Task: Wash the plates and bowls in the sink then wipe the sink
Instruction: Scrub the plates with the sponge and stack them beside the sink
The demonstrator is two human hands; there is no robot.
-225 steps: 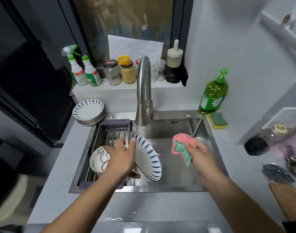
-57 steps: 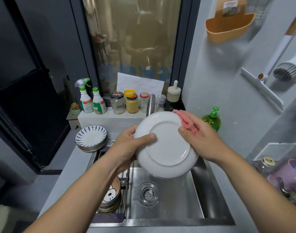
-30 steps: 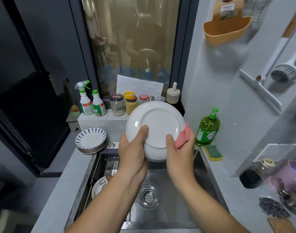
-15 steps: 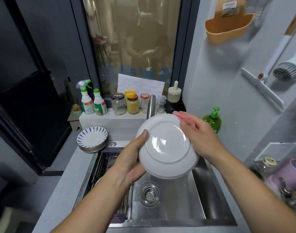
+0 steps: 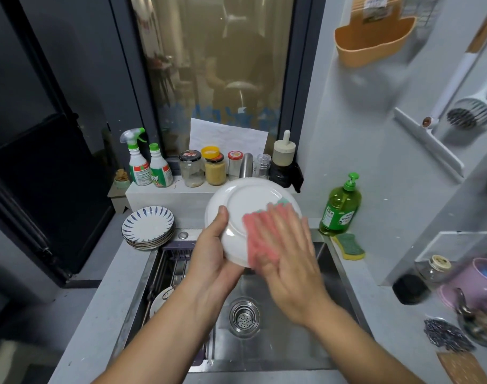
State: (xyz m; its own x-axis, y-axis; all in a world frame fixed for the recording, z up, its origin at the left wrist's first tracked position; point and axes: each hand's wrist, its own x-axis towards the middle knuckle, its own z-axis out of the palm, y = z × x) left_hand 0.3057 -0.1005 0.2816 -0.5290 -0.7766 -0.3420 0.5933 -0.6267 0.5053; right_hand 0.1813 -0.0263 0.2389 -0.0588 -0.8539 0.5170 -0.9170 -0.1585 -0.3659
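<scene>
My left hand [image 5: 213, 261] grips a white plate [image 5: 245, 200] by its left rim, holding it upright above the steel sink [image 5: 281, 342] with its underside facing me. My right hand [image 5: 286, 256], blurred by motion, presses a pink and green cloth [image 5: 253, 239] flat against the plate's underside with straight fingers. A bowl with a cartoon print [image 5: 163, 297] lies in the rack [image 5: 176, 261] at the sink's left side, mostly hidden by my left arm. A stack of blue-striped plates [image 5: 148, 227] rests on the counter left of the sink.
Behind the plate the tap [image 5: 247, 164] shows only its top. Spray bottles [image 5: 145, 164] and jars [image 5: 206, 167] line the ledge. A green soap bottle [image 5: 340, 209] and a sponge [image 5: 349, 245] stand right of the sink. A purple pot [image 5: 475, 284] is at the far right.
My right hand has slid with the cloth from the plate's upper right edge down across its underside. The plate has tilted more upright, and my left hand keeps its grip on the rim.
</scene>
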